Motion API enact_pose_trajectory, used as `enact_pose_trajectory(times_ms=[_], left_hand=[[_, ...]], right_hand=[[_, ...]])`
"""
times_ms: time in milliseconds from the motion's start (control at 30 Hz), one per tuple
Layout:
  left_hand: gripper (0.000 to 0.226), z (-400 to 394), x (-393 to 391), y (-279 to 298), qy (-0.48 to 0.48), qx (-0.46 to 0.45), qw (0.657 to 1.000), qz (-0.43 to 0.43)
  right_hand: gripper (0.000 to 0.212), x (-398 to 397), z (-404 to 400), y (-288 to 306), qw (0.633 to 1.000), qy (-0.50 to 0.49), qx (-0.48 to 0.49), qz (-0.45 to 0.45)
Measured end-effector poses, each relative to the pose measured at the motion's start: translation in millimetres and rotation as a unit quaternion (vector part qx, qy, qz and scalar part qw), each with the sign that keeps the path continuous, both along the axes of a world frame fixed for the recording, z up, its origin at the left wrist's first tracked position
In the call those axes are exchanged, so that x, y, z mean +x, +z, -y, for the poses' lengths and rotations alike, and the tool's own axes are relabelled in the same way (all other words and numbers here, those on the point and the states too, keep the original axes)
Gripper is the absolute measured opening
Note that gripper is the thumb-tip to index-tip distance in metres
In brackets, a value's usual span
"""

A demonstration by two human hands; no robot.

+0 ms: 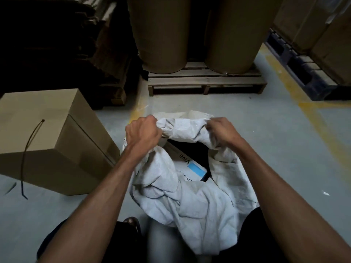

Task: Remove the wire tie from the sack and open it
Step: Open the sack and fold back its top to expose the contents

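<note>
A white woven sack (190, 202) stands on the floor between my legs with its mouth spread apart. My left hand (142, 132) is fisted on the left side of the sack's rim. My right hand (221, 130) grips the rim's right side. Inside the dark opening lies a white box with a blue label (191, 168). A thin dark wire tie (28, 149) lies draped over the cardboard box at the left, its end trailing down to the floor.
A closed cardboard box (47, 137) sits on the floor at the left. Two large brown paper rolls (190, 31) stand on a wooden pallet (207, 80) ahead. A blue pallet (298, 69) with cartons is at the right. Yellow floor lines (322, 122) run alongside.
</note>
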State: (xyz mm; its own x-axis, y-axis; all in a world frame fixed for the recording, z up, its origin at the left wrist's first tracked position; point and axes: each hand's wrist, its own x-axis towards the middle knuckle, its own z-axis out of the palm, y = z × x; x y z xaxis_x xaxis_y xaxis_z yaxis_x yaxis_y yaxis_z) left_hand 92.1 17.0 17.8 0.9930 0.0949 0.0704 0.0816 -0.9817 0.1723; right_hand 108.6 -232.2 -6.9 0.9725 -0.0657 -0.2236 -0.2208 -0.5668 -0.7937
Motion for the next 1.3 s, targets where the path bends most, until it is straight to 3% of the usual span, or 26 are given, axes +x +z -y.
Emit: enact_pose_trajectory(times_ms=[33,133,233,333,433,500,600,700,800,867,967,1100,1167,1233,1300], left_hand=[[0.01,-4.4,3.7,1.1,0.015,-0.023,1.0,-0.015],[0.019,-24.8,15.3,3.4,0.055,-0.129,0.984,-0.113],[0.021,-34.4,18.9,9.5,0.069,-0.254,0.946,-0.19],[0.026,-36.2,18.7,17.5,0.08,-0.282,0.934,-0.206],[0.009,-39.2,16.0,15.8,0.047,-0.32,0.923,-0.209],[0.037,-38.8,8.4,8.9,-0.028,-0.29,0.938,-0.19],[0.086,-19.5,-12.8,-0.5,-0.187,-0.111,0.975,-0.034],[0.091,24.0,-33.2,-6.0,-0.305,0.011,0.945,0.116],[0.095,52.1,-29.9,-34.3,-0.307,0.108,0.941,0.095],[0.1,58.8,-17.1,-52.4,-0.275,0.141,0.949,0.063],[0.096,74.4,10.6,-59.8,-0.245,0.146,0.956,0.072],[0.066,91.6,55.4,-53.3,-0.279,0.134,0.946,0.099],[0.044,97.4,76.1,-42.6,-0.27,0.116,0.954,0.059],[0.028,103.1,98.1,-34.4,-0.245,0.126,0.961,0.035],[0.029,107.3,115.5,-28.0,-0.244,0.139,0.96,0.003]], right_hand=[[0.029,-4.5,-2.1,-2.0,0.994,0.03,-0.072,0.074],[0.076,-25.7,-10.8,1.2,0.93,0.106,-0.269,0.226],[0.113,-36.0,-12.7,-10.9,0.878,0.136,-0.411,0.203],[0.11,-43.5,-13.2,-27.8,0.859,0.124,-0.478,0.132],[0.083,-31.9,-4.7,-38.1,0.931,0.074,-0.343,0.098],[0.075,-24.5,5.8,-36.0,0.963,0.052,-0.254,0.07],[0.045,-18.9,19.2,-26.1,0.984,0.045,-0.173,0.029],[0.024,-14.3,16.6,-15.0,0.996,0.017,-0.085,-0.002],[0.036,-7.8,8.3,-9.7,0.998,-0.044,-0.023,-0.023],[0.025,-1.8,4.8,-7.8,0.996,-0.083,0.004,-0.035],[0.022,10.4,4.3,-5.1,0.988,-0.122,0.01,-0.088],[0.024,17.5,5.9,3.7,0.977,-0.133,0.095,-0.136],[0.009,12.0,5.1,2.5,0.99,-0.101,-0.003,-0.095],[0.075,2.2,-5.0,-8.0,0.979,-0.049,-0.196,-0.027],[0.12,-4.0,-26.0,-20.8,0.945,-0.03,-0.326,-0.002]])
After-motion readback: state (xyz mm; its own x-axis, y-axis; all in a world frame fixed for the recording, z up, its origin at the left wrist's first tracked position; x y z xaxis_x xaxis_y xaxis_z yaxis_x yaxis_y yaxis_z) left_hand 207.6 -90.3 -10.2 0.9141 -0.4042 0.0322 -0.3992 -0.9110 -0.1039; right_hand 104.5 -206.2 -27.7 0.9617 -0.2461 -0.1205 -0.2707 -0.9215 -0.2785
